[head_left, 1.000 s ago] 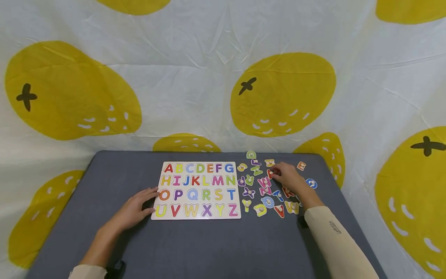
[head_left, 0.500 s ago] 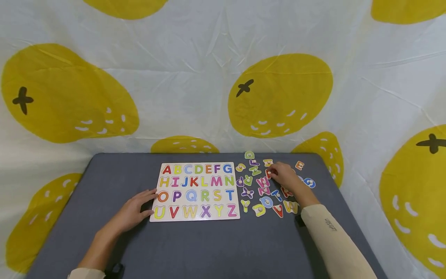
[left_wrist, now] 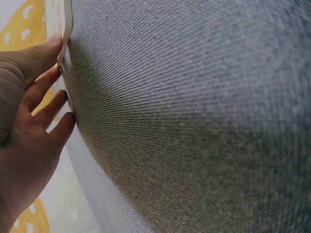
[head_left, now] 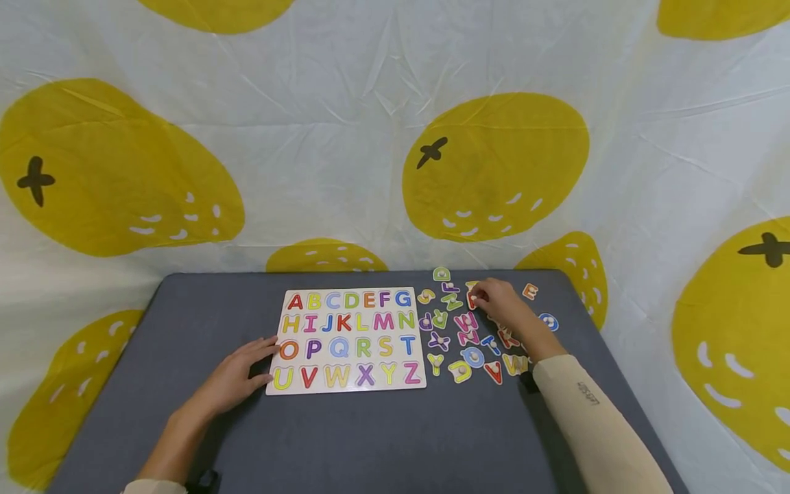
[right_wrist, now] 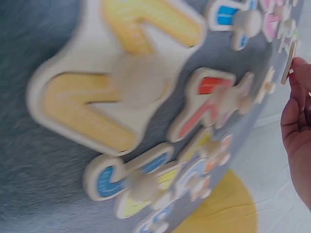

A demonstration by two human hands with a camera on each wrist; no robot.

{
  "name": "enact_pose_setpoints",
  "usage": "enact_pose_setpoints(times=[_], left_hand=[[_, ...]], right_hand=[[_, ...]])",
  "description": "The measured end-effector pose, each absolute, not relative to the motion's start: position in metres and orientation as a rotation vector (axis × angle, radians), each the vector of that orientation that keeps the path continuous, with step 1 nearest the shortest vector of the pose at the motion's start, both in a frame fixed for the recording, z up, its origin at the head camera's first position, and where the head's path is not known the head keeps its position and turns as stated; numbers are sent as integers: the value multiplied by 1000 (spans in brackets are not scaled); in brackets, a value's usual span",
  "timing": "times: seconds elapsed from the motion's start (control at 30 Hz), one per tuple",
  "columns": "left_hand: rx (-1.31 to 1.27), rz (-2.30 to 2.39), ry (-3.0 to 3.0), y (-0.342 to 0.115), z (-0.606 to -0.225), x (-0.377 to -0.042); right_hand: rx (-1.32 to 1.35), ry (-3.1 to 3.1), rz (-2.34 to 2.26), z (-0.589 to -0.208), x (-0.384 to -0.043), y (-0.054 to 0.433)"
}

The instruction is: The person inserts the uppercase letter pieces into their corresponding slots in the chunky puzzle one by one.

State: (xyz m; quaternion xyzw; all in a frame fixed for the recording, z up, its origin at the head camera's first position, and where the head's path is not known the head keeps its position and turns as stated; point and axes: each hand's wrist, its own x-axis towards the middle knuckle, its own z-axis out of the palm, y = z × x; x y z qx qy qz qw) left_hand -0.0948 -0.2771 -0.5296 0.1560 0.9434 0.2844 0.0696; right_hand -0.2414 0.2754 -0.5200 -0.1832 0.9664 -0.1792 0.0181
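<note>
The wooden alphabet board (head_left: 354, 334), with four rows of coloured letters, lies left of the table's middle. At its left edge rests my left hand (head_left: 231, 376), thumb and fingertips touching the rim; in the left wrist view the left hand (left_wrist: 36, 116) has slightly bent fingers along the board's edge (left_wrist: 68, 22). My right hand (head_left: 505, 303) pinches a red letter piece (head_left: 472, 299) among the loose pieces; which letter it is cannot be made out. In the right wrist view the right hand (right_wrist: 299, 107) holds this thin piece (right_wrist: 288, 64) tilted, seen edge-on.
Several loose knobbed letter pieces lie right of the board, including a yellow U (head_left: 459, 372), a blue T (head_left: 490, 344), an orange E (head_left: 530, 291) and a green D (head_left: 441, 274). The grey table (head_left: 345, 446) ends at a fruit-print curtain (head_left: 321, 185).
My right hand has moved slightly away from me and left with the red letter piece, partly covering a yellow piece. The left hand stays at the board's edge. The head view has shifted slightly.
</note>
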Motion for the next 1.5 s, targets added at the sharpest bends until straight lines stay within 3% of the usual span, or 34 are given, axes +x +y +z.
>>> enact_pose_setpoints(times=[0.2,0.73,1.5], left_hand=[[473,864,2838,-276,-530,-97],[513,846,2845,-279,-529,-98],[498,822,2850,-279,-533,-98]], right_hand=[[-642,2991,-611,-506,-243,253],[-683,2871,-739,-508,-248,163],[-942,2811,-642,-511,-254,33]])
